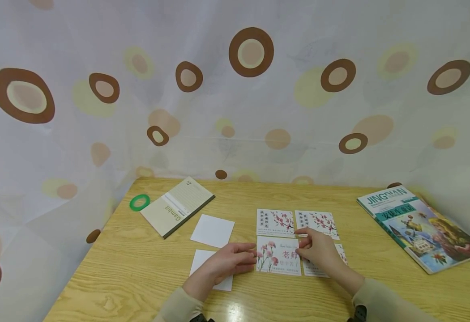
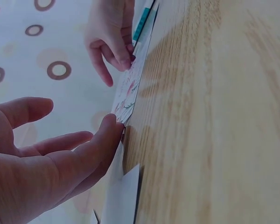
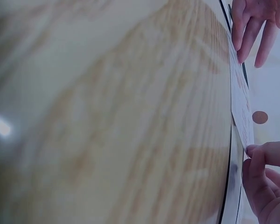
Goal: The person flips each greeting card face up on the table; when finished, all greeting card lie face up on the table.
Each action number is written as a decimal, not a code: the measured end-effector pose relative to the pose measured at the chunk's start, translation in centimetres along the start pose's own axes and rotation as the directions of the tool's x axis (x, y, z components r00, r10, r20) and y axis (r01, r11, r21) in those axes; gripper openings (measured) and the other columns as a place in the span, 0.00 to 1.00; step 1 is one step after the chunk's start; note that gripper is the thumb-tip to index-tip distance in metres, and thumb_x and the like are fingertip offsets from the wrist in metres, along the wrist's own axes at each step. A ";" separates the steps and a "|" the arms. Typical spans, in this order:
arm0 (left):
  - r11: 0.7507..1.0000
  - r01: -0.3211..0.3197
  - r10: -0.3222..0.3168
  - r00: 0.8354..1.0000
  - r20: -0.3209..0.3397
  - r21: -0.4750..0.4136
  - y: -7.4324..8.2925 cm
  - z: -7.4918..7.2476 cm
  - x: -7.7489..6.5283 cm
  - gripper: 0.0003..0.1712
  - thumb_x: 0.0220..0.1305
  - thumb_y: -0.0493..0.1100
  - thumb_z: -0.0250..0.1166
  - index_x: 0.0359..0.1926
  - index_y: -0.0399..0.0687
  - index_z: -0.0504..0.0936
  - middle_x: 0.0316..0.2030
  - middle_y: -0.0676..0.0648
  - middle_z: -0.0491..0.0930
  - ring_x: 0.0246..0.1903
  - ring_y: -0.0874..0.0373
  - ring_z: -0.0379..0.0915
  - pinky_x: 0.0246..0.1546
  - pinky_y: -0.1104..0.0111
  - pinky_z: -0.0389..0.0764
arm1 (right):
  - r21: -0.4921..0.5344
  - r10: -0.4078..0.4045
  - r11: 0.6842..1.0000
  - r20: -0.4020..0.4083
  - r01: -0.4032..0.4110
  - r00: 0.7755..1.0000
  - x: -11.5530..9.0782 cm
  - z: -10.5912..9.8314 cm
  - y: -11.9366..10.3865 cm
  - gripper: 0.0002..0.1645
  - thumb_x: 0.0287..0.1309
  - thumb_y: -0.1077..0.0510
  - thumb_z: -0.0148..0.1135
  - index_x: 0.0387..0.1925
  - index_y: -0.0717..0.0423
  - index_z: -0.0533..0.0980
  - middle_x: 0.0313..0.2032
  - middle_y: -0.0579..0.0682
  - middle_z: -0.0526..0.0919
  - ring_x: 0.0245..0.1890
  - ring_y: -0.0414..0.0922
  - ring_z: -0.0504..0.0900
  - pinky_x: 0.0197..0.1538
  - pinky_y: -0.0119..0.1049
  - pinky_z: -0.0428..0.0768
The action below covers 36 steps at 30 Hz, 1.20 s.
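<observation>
A greeting card with pink carnations lies in the front row of cards. My right hand pinches its right edge between thumb and forefinger, also seen in the right wrist view. At the card's left edge, my left hand touches it with loosely extended fingers; its thumb stands apart in the left wrist view. Behind are two plum-blossom cards, one on the left and one on the right. A third blossom card is partly covered by my right hand.
Two blank white cards lie left, one farther back and one nearer, partly under my left hand. Beyond them are a notebook and a green tape roll. A magazine lies right on the wooden table. Patterned cloth hangs behind.
</observation>
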<state>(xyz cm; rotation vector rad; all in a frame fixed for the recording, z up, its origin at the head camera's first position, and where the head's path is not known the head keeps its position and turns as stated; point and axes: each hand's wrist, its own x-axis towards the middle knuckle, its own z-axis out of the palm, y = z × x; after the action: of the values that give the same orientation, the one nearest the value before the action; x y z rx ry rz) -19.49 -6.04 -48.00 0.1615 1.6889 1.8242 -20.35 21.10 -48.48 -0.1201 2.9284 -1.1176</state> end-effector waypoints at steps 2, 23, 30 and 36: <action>1.000 0.002 -0.002 1.000 0.005 0.001 0.0 0.0 0.0 0.31 0.72 0.37 0.56 0.71 0.27 0.60 0.66 0.29 0.68 0.64 0.41 0.70 0.61 0.57 0.77 | -0.004 0.002 1.000 0.003 -0.002 1.000 0.0 0.0 0.0 0.27 0.48 0.66 0.73 0.53 0.62 0.79 0.24 0.44 0.80 0.21 0.38 0.76 0.26 0.28 0.74; 1.000 -0.006 0.006 1.000 -0.006 -0.001 0.1 -0.4 -0.3 0.31 0.73 0.37 0.54 0.72 0.29 0.58 0.65 0.28 0.68 0.61 0.43 0.73 0.61 0.57 0.77 | -0.011 -0.008 1.000 0.021 0.008 1.000 0.2 0.0 0.2 0.28 0.50 0.63 0.74 0.54 0.62 0.78 0.25 0.43 0.81 0.23 0.37 0.76 0.27 0.29 0.73; 1.000 -0.023 0.023 1.000 -0.009 -0.014 0.3 -1.5 -0.7 0.34 0.72 0.36 0.56 0.74 0.33 0.57 0.66 0.28 0.67 0.57 0.48 0.76 0.60 0.57 0.78 | 0.065 -0.013 0.998 0.015 0.012 1.000 0.5 -0.5 0.0 0.28 0.51 0.62 0.73 0.56 0.59 0.77 0.31 0.45 0.84 0.30 0.38 0.80 0.32 0.29 0.79; 0.998 -0.066 0.065 0.997 -0.028 -0.021 0.4 -3.3 -1.1 0.35 0.70 0.36 0.58 0.74 0.33 0.56 0.64 0.27 0.69 0.54 0.50 0.79 0.58 0.58 0.79 | 0.204 0.008 0.979 0.067 -0.022 0.998 1.0 -0.9 -0.7 0.31 0.55 0.58 0.73 0.61 0.56 0.75 0.38 0.48 0.86 0.37 0.41 0.84 0.38 0.32 0.83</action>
<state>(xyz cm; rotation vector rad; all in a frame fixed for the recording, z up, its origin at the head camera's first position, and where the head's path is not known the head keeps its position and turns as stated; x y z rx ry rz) -20.36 -9.44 -47.84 0.1856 1.7000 1.9003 -21.34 21.10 -47.25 -0.1306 2.7323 -1.3752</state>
